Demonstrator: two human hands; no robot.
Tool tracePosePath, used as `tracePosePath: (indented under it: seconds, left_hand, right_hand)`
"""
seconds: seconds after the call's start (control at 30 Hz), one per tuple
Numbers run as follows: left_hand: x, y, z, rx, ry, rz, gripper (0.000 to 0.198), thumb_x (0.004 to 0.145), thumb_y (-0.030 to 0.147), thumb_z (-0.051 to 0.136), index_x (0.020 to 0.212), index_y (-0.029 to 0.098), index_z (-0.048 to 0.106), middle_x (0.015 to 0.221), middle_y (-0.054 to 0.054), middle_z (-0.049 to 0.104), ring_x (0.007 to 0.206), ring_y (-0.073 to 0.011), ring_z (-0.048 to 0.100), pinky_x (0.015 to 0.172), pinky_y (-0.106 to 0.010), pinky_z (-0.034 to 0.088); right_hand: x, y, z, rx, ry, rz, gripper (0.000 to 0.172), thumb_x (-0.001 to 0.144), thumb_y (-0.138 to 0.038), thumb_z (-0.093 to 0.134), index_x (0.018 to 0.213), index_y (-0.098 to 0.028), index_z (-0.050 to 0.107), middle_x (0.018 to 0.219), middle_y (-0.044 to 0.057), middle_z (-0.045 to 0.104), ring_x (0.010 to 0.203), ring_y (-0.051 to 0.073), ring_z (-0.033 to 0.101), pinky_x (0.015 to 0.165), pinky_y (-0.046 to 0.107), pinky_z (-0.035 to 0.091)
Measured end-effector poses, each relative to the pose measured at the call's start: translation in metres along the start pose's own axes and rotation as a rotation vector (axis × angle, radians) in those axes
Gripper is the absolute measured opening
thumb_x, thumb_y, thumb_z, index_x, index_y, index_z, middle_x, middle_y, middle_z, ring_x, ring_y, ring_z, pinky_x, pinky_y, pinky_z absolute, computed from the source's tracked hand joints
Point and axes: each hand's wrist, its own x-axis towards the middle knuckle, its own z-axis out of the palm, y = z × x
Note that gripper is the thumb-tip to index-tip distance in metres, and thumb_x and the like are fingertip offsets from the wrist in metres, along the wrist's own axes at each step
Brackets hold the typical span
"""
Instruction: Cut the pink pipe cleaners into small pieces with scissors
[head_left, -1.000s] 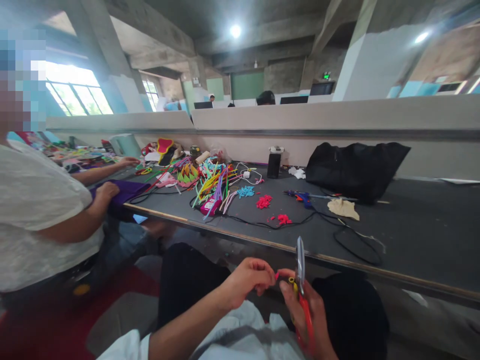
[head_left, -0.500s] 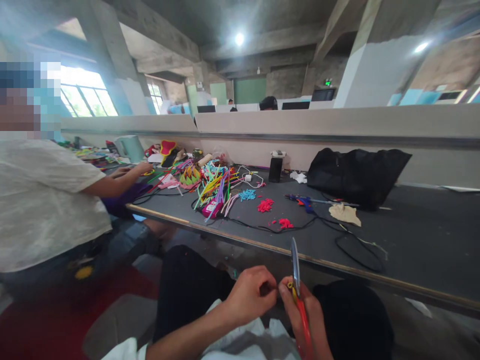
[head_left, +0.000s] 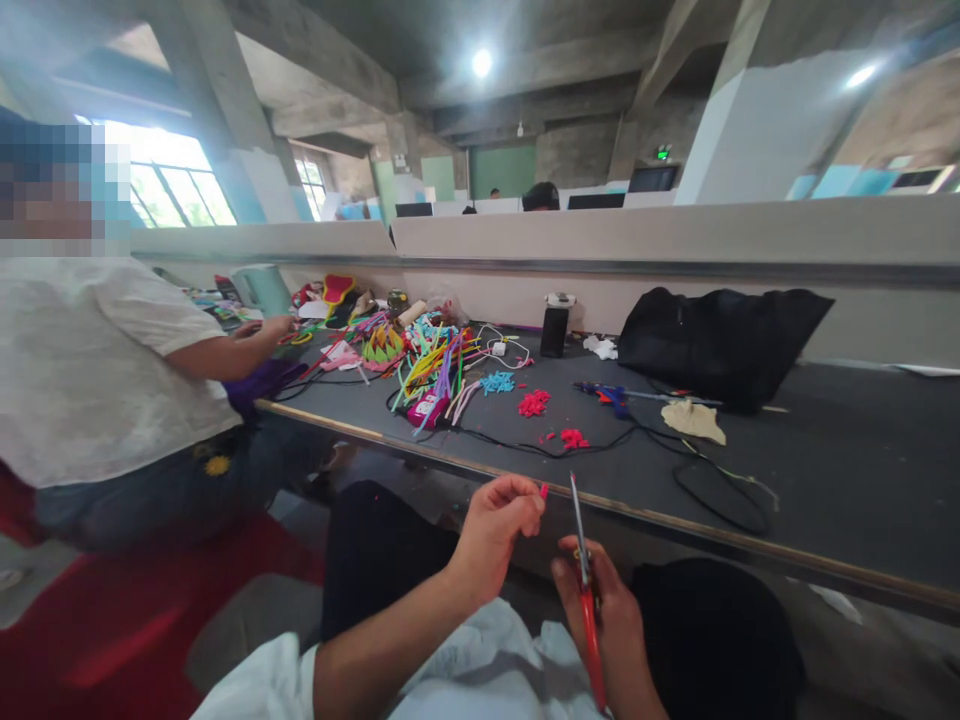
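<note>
The left hand (head_left: 496, 535) had its grip pinched on a small red piece (head_left: 544, 491), just left of the blades of the red-handled scissors (head_left: 590, 635), which the right hand (head_left: 616, 610) grasped with the blades pointing far. Beyond, on the worktop (head_left: 840, 450), lay a near red heap (head_left: 574, 439), a far red heap (head_left: 534, 403) and, farther left, a blue heap (head_left: 496, 382).
</note>
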Motion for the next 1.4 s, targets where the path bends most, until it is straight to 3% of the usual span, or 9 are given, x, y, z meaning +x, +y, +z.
tracePosePath:
  seconds: [0.17,0.3,0.5,0.7,1.13,1.23,1.4]
  left_hand:
    - [-0.006,0.004,0.009,-0.041,0.012,0.047,0.008,0.069,0.019,0.070,0.069,0.015,0.063,0.065,0.000,0.059,0.063,-0.0106,0.051,0.067,-0.024,0.039]
    - [-0.007,0.003,0.011,-0.071,0.013,0.047,0.008,0.069,0.019,0.071,0.069,0.015,0.064,0.069,0.000,0.061,0.066,-0.0102,0.051,0.068,-0.023,0.039]
    - [-0.008,0.001,0.012,-0.092,0.007,0.044,0.006,0.070,0.017,0.071,0.070,0.015,0.065,0.068,0.001,0.060,0.066,-0.0092,0.049,0.068,-0.022,0.039]
    - [-0.010,0.000,0.013,-0.126,0.008,0.028,0.005,0.071,0.016,0.071,0.070,0.015,0.066,0.069,0.000,0.061,0.068,-0.0101,0.051,0.070,-0.023,0.040]
    - [-0.010,0.002,0.009,-0.085,-0.013,0.028,0.004,0.071,0.016,0.068,0.068,0.014,0.065,0.067,-0.001,0.060,0.067,-0.0110,0.051,0.070,-0.024,0.038]
    - [-0.009,0.002,0.003,-0.056,-0.076,-0.048,0.004,0.069,0.013,0.064,0.064,0.014,0.063,0.061,0.000,0.057,0.063,-0.0105,0.050,0.067,-0.023,0.037]
    - [-0.008,-0.011,-0.015,0.068,-0.201,-0.286,0.008,0.057,0.009,0.057,0.060,0.012,0.064,0.055,0.000,0.056,0.054,-0.0095,0.047,0.058,-0.022,0.034]
  right_hand:
    - [-0.006,-0.003,0.004,-0.026,-0.075,0.038,0.039,0.087,-0.056,0.048,0.104,-0.023,0.058,0.086,0.004,0.074,0.067,0.018,0.070,0.059,0.024,0.053]
    - [-0.008,-0.006,0.003,-0.043,-0.120,0.075,0.038,0.087,-0.057,0.048,0.105,-0.024,0.057,0.080,0.001,0.074,0.065,0.018,0.071,0.056,0.022,0.053]
    - [-0.007,-0.006,0.003,-0.063,-0.089,0.081,0.040,0.087,-0.059,0.045,0.099,-0.024,0.061,0.077,0.002,0.074,0.064,0.018,0.072,0.051,0.021,0.051]
    - [-0.012,-0.006,0.004,-0.165,-0.046,0.050,0.043,0.088,-0.060,0.041,0.095,-0.024,0.064,0.061,0.000,0.069,0.055,0.018,0.069,0.051,0.022,0.050]
    - [-0.013,-0.001,0.012,-0.118,-0.035,0.066,0.048,0.090,-0.059,0.038,0.092,-0.020,0.065,0.068,0.005,0.071,0.059,0.019,0.069,0.054,0.023,0.049]
    - [-0.008,-0.008,0.005,-0.041,0.005,0.036,0.044,0.091,-0.056,0.040,0.092,-0.020,0.065,0.082,0.007,0.073,0.068,0.018,0.070,0.058,0.022,0.050]
    - [-0.001,-0.020,-0.010,0.058,0.054,-0.064,0.036,0.091,-0.049,0.045,0.096,-0.020,0.066,0.086,0.005,0.072,0.073,0.016,0.068,0.064,0.021,0.051]
